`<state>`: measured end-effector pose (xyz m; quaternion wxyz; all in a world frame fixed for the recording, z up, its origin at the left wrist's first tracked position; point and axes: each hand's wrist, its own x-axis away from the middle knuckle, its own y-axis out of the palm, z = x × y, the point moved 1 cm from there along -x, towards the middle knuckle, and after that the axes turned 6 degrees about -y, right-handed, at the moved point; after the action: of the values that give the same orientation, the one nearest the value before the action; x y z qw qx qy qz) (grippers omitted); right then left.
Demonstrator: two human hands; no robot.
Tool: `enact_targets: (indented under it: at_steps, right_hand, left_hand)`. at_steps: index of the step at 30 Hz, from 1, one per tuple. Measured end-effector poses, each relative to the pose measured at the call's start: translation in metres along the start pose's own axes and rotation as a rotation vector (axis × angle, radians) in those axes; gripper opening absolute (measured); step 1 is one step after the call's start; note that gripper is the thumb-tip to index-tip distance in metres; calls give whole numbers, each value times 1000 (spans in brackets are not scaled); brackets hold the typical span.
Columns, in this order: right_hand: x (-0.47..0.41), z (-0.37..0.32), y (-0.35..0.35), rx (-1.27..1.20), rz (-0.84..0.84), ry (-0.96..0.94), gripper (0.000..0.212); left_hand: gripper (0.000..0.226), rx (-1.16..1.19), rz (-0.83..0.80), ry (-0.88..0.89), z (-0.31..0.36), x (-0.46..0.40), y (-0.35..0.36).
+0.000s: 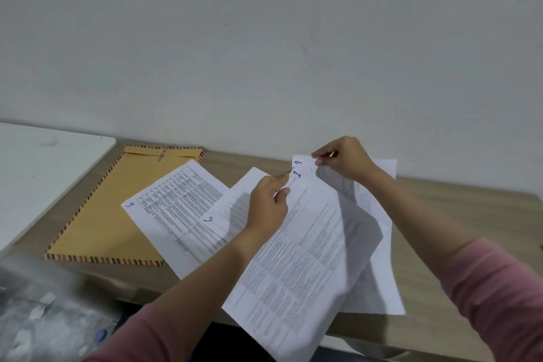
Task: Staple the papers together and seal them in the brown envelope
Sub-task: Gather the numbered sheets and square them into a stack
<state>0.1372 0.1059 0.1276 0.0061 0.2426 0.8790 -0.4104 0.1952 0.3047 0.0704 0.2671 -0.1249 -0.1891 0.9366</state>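
A brown envelope (102,220) with a striped border lies flat at the left of the wooden desk (470,214), a paper clip (162,155) on its flap. Two printed sheets (179,214) marked with blue handwritten numbers overlap it. My left hand (269,203) and my right hand (343,160) pinch the top corner of a printed sheet (302,258) marked "1", lifted over another sheet (379,273). I see no stapler in view.
A white table (38,173) adjoins the desk at the left. A crinkled clear plastic bag (44,317) sits at the lower left. A plain grey wall (264,38) rises right behind the desk.
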Motion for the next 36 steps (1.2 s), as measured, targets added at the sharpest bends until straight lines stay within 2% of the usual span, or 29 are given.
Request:
enact_targets:
  at_steps: [6,13,19,25,36]
  right_hand:
    - [22,-6,-36,-265,102,76,18]
    - [65,-7,-42,-439,235,35,15]
    - [87,-4,-36,-388,224,48,29]
    - [104,4,-25,-438,297,107,30]
    - [125,22,-8,-450,335,179,29]
  left_hand:
    - [32,85,59,84,43,-5,11]
    - [33,85,95,130,59,-1,27]
    - [34,47,104,151,56,7,39]
    - [31,42,114,126,49,12,47]
    - [25,76,19,67,41,20,53]
